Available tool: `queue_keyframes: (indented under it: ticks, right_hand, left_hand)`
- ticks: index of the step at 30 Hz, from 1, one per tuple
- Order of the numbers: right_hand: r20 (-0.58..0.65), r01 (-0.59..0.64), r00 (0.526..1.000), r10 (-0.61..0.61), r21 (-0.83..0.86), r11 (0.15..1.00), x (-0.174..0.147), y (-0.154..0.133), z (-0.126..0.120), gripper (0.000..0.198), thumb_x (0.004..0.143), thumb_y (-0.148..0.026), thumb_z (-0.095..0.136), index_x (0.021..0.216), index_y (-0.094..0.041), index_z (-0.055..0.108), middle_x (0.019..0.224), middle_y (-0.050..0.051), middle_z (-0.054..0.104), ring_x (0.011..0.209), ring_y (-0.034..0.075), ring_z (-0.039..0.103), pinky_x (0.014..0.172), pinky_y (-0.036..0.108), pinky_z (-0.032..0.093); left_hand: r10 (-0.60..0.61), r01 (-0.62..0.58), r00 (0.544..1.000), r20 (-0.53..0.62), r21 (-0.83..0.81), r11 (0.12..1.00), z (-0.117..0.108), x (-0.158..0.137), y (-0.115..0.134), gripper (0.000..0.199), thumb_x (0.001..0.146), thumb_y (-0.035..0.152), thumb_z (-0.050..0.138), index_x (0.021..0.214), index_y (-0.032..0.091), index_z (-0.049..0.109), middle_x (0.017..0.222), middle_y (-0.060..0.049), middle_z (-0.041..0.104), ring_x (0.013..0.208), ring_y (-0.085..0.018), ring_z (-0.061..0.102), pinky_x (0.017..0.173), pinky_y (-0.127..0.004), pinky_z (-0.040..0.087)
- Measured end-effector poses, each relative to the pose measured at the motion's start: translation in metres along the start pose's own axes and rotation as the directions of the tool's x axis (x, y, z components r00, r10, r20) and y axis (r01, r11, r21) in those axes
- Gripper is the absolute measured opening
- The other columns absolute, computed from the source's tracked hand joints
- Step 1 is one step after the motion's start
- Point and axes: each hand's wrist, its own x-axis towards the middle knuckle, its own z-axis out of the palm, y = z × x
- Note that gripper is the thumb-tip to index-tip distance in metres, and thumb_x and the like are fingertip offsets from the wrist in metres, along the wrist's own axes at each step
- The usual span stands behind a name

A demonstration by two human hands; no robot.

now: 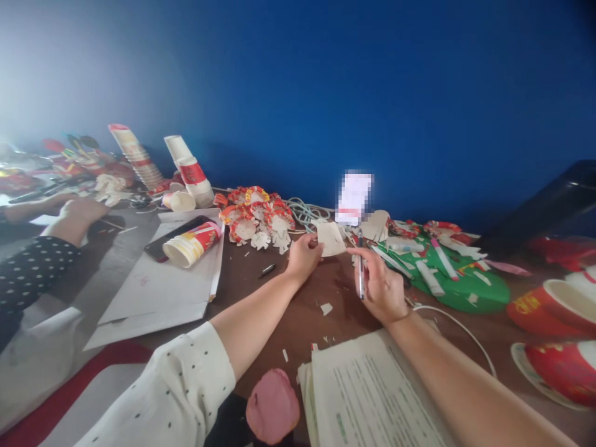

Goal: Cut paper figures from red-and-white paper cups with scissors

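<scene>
At the far left of the frame, another person's arm in a dotted dark sleeve [32, 267] lies on the table [298, 323]. Right of it, in the left middle, a red and white paper cup [193, 243] lies on its side on white sheets [158, 292], with stacked cups [135, 158] behind it in the upper left. Near the centre sits a heap of cut red paper shapes [258, 220]. Just right of that heap, the left hand [303, 256] pinches a pale paper piece [331, 238] by its left edge, fingers closed on it. Right of centre, the right hand [382, 288] grips a pen [361, 273] upright, its forefinger touching the paper piece. Printed pages [372, 391] lie at bottom centre. Further right is a green board [484, 292] with markers, then red bowls [554, 310] at the right edge.
</scene>
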Motion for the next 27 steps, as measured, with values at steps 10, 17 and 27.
queue_keyframes:
  ticks: [10, 17, 27]
  right_hand:
    - [0.06, 0.016, 0.998, -0.015, -0.002, 1.0, 0.004, 0.001, 0.004, 0.027, 0.098, -0.026, 0.038, 0.113, -0.015, 0.058, 0.104, 0.01, 0.07, 0.096, 0.021, 0.065, 0.084, 0.029, 0.046]
    - [0.293, 0.089, 0.955, -0.038, -0.161, 0.983, 0.002, 0.004, 0.012, 0.023, 0.092, -0.028, 0.046, 0.106, -0.021, 0.062, 0.085, 0.007, 0.068, 0.076, 0.02, 0.063, 0.065, 0.027, 0.038]
    - [0.281, 0.126, 0.956, -0.083, -0.138, 0.982, 0.003, 0.005, 0.011, 0.022, 0.087, -0.025, 0.048, 0.103, -0.022, 0.064, 0.083, 0.006, 0.067, 0.076, 0.019, 0.063, 0.061, 0.027, 0.035]
  left_hand:
    - [-0.061, 0.026, 0.991, 0.115, 0.289, 0.957, -0.016, -0.039, 0.002, 0.048, 0.074, 0.021, 0.068, 0.12, 0.012, 0.057, 0.071, -0.002, 0.065, 0.057, -0.016, 0.064, 0.058, -0.026, 0.047]
    - [0.0, -0.085, 0.986, 0.168, 0.495, 0.865, -0.027, -0.046, 0.006, 0.047, 0.08, 0.027, 0.066, 0.124, 0.016, 0.054, 0.089, -0.003, 0.069, 0.066, -0.014, 0.064, 0.069, -0.028, 0.05]
    - [0.245, -0.616, 0.785, 0.569, 0.761, 0.204, -0.029, -0.072, 0.034, 0.023, 0.088, 0.015, 0.048, 0.078, 0.016, 0.069, 0.086, -0.007, 0.064, 0.096, -0.023, 0.056, 0.076, -0.033, 0.048]
